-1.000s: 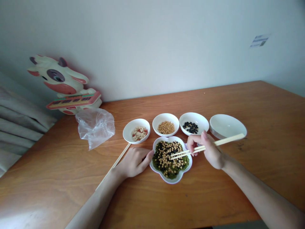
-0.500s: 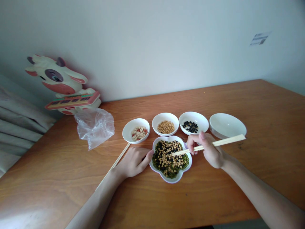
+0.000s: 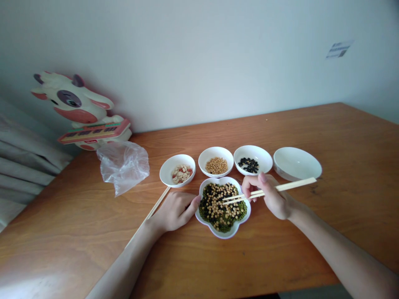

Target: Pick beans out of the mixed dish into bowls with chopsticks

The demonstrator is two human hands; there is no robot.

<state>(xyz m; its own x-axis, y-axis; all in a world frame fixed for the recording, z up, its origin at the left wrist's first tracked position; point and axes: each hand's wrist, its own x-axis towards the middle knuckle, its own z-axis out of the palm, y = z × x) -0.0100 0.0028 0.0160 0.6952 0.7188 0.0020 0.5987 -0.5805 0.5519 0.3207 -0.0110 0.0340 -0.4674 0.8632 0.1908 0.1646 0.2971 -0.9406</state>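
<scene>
My right hand holds a pair of wooden chopsticks, their parted tips over a mix of soybeans, black beans and green mung beans. These beans fill a white flower-shaped dish. My left hand rests empty on the table, one fingertip at the dish's rim. A second pair of wooden chopsticks lies partly under that wrist. Behind the dish stand white bowls of sliced nuts, soybeans and black beans. A shallow white bowl sits nearest my right hand.
A wooden table bears everything, with the wall along its far edge. A crumpled clear plastic bag lies at the far left. A cow-shaped toy leans there against the wall, and a grey curtain hangs beyond the table's left edge.
The chopstick tips have parted again after closing together, and my right hand sits slightly further left over the dish. My left hand has not moved on the table.
</scene>
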